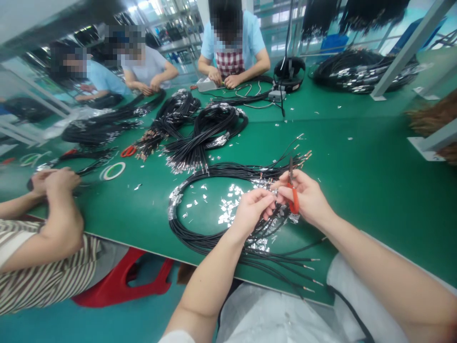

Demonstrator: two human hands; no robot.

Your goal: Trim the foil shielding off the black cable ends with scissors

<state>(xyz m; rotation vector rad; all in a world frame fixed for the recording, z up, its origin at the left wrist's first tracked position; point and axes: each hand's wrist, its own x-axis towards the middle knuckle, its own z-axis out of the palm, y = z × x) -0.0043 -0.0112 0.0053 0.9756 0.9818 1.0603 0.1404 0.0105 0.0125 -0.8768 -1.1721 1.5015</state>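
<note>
Center right of frame, left hand (253, 213) pinched what looked like a cable end (274, 192), right hand (304, 197) gripped red snips (293, 202), black cables (200, 247) looped below on green table (360, 190). Step looked like trimming; end needed lining up in blades.

A long green-topped bench (374, 190) crosses a factory room with a teal floor (107, 324), a red plastic stool (121, 290) by its edge, metal shelving (178, 33) and bright windows (282, 14) beyond
</note>
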